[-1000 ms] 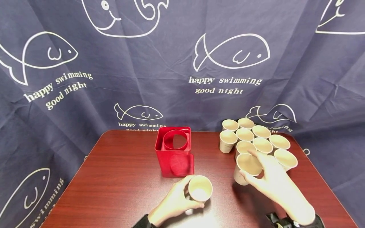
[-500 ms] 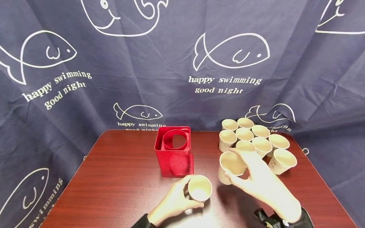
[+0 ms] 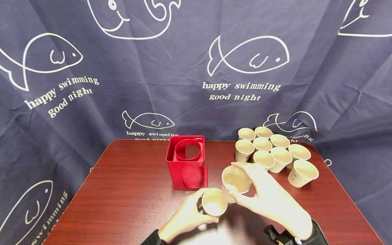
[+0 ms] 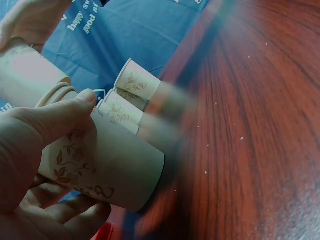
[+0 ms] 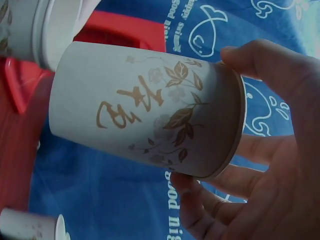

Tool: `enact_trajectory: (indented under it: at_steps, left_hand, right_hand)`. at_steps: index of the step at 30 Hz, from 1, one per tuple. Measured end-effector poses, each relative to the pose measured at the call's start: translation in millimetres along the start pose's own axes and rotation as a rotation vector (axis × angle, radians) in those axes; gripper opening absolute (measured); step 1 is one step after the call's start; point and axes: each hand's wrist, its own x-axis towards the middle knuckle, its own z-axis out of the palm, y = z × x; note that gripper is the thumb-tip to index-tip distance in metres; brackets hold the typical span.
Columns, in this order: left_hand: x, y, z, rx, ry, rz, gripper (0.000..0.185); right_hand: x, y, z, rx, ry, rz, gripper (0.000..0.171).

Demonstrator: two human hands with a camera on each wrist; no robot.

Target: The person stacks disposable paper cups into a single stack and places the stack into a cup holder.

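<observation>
My left hand (image 3: 189, 211) grips a nested stack of paper cups (image 4: 107, 155) near the table's front; more than one rim shows in the left wrist view. Thumb and fingers of my right hand (image 3: 263, 194) hold a single paper cup (image 5: 150, 107) by its rim end, printed with brown leaves and characters. This cup is tilted, mouth up, just right of and slightly above the stack. In the head view its lower part overlaps the stack's right rim; whether they touch I cannot tell. Several more paper cups (image 3: 281, 157) stand upright at the right back of the table.
A red square holder (image 3: 183, 173) with a round ring in its top stands at the table's back middle, left of the cups. The brown wooden table (image 3: 131, 190) ends at a dark blue curtain (image 3: 183, 68) printed with white fish.
My right hand has carried its paper cup leftward, away from the group of cups to beside the stack. My left hand and its stack have stayed in place.
</observation>
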Motion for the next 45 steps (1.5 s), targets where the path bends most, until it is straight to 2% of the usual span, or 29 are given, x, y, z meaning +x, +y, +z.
enact_trajectory:
  at_steps: [2, 3, 5, 13, 17, 20, 24, 34, 45]
  left_hand:
    - [0.1, 0.1, -0.2, 0.001, -0.005, 0.000, 0.070]
    - [0.1, 0.0, -0.3, 0.003, -0.005, 0.001, 0.070]
    - [-0.2, -0.1, -0.3, 0.014, -0.002, 0.001, 0.070]
    - [-0.9, -0.4, 0.2, 0.034, 0.012, -0.013, 0.070]
    - [-0.8, 0.5, 0.7, 0.026, 0.009, -0.022, 0.068]
    - [-1.0, 1.3, 0.7, 0.012, 0.003, -0.029, 0.069]
    - [-1.2, 1.8, 0.1, -0.008, -0.003, -0.030, 0.070]
    - [-1.4, 0.2, -0.4, -0.002, -0.004, -0.028, 0.071]
    - [-2.2, -1.4, -1.2, 0.022, -0.004, -0.018, 0.069]
  right_hand:
    - [1, -4, 1, 0.029, -0.029, -0.013, 0.057]
    - [0, -5, 1, 0.002, -0.028, -0.014, 0.061]
    - [1, -8, 3, 0.023, -0.037, -0.036, 0.063]
    - [5, -16, 9, 0.185, -0.149, -0.050, 0.062]
    - [5, -16, 13, 0.191, -0.157, -0.086, 0.060]
    - [3, -17, 17, 0.215, -0.189, -0.052, 0.057]
    - [2, -15, 25, 0.184, -0.203, -0.048, 0.054]
    - [-6, -6, 46, 0.045, -0.170, -0.087, 0.054]
    - [-14, 5, 66, 0.037, -0.208, -0.070, 0.054]
